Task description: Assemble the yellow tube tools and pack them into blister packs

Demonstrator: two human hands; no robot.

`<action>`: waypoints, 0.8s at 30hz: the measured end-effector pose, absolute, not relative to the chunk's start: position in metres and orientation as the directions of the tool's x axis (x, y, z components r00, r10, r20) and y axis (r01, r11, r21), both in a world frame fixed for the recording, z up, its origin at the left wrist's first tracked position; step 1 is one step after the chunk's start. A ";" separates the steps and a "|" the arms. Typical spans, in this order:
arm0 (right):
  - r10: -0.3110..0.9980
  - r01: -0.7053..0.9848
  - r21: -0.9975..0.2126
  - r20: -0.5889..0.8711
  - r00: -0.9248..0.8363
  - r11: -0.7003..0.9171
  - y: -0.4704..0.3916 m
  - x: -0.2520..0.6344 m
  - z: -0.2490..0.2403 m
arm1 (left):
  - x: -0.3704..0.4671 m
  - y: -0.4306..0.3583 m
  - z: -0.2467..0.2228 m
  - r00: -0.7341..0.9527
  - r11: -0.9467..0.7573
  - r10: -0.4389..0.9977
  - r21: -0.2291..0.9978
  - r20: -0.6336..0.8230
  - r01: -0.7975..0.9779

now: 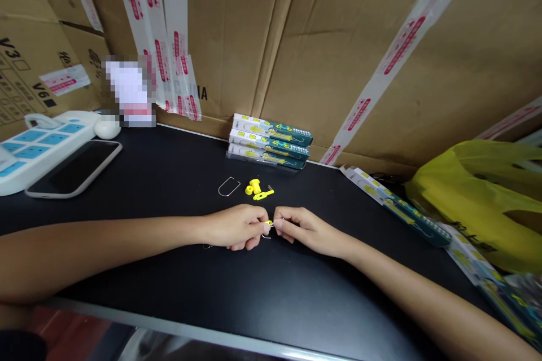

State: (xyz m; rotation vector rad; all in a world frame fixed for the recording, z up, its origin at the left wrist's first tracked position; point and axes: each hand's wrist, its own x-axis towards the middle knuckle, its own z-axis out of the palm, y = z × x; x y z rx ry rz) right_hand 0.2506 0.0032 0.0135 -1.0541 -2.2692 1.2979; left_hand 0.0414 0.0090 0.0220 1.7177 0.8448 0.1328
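Note:
My left hand (244, 227) is closed around a small yellow plastic piece (267, 223), whose tip pokes out between thumb and forefinger. Facing it, my right hand (302, 229) pinches a thin metal hook (272, 225) that meets the yellow piece. A curved wire end (266, 237) shows just below the left fingertips. Beyond the hands lie a bent U-shaped wire (220, 188), a yellow cap-like part (255, 185), a small yellow ring (249, 190), a flat yellow piece (264, 195) and a little spring (270, 187). More wire (207, 246) peeks out under the left wrist.
Three printed boxes (269, 144) are stacked at the back against taped cardboard (237, 39). Other such boxes (393, 203) lie along the right, beside a yellow plastic bag (461, 192). A phone (78, 169) and white power strip (55, 132) occupy the left of the black table (262, 299).

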 end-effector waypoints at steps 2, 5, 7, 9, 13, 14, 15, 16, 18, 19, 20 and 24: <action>0.695 0.441 -0.838 -0.107 -0.711 0.322 0.003 0.252 0.016 | 0.041 0.009 0.021 0.735 -0.076 0.592 0.885 -0.330 0.459; 0.664 0.427 -0.840 -0.111 -0.739 0.334 0.004 0.254 0.019 | 0.041 0.009 0.020 0.738 -0.061 0.590 0.892 -0.329 0.447; 0.666 0.415 -0.850 -0.106 -0.738 0.325 0.004 0.254 0.019 | 0.041 0.009 0.019 0.737 -0.050 0.594 0.900 -0.322 0.434; 0.690 0.419 -0.853 -0.102 -0.717 0.309 0.004 0.253 0.020 | 0.041 0.008 0.018 0.736 -0.038 0.601 0.909 -0.311 0.415; 0.712 0.471 -0.837 -0.150 -0.686 0.278 0.003 0.252 0.020 | 0.041 0.008 0.019 0.735 -0.023 0.610 0.921 -0.295 0.389; 0.713 0.476 -0.837 -0.158 -0.683 0.271 0.002 0.252 0.021 | 0.041 0.008 0.019 0.733 -0.019 0.612 0.921 -0.297 0.389; 0.721 0.474 -0.839 -0.154 -0.676 0.266 0.001 0.251 0.020 | 0.041 0.009 0.020 0.731 -0.014 0.612 0.921 -0.300 0.390; 0.736 0.468 -0.844 -0.139 -0.663 0.262 0.000 0.251 0.020 | 0.042 0.009 0.020 0.729 -0.009 0.613 0.920 -0.305 0.392; 0.771 0.455 -0.855 -0.109 -0.627 0.248 -0.002 0.250 0.018 | 0.042 0.009 0.020 0.726 -0.002 0.612 0.917 -0.313 0.398; 0.785 0.450 -0.860 -0.100 -0.612 0.241 -0.002 0.250 0.017 | 0.041 0.010 0.020 0.725 -0.002 0.612 0.916 -0.316 0.401; 0.793 0.447 -0.862 -0.094 -0.602 0.238 -0.002 0.250 0.015 | 0.041 0.010 0.020 0.725 -0.004 0.612 0.915 -0.316 0.403; 0.801 0.452 -0.843 -0.041 -0.597 0.293 -0.003 0.249 0.008 | 0.041 0.010 0.019 0.724 -0.012 0.613 0.912 -0.318 0.410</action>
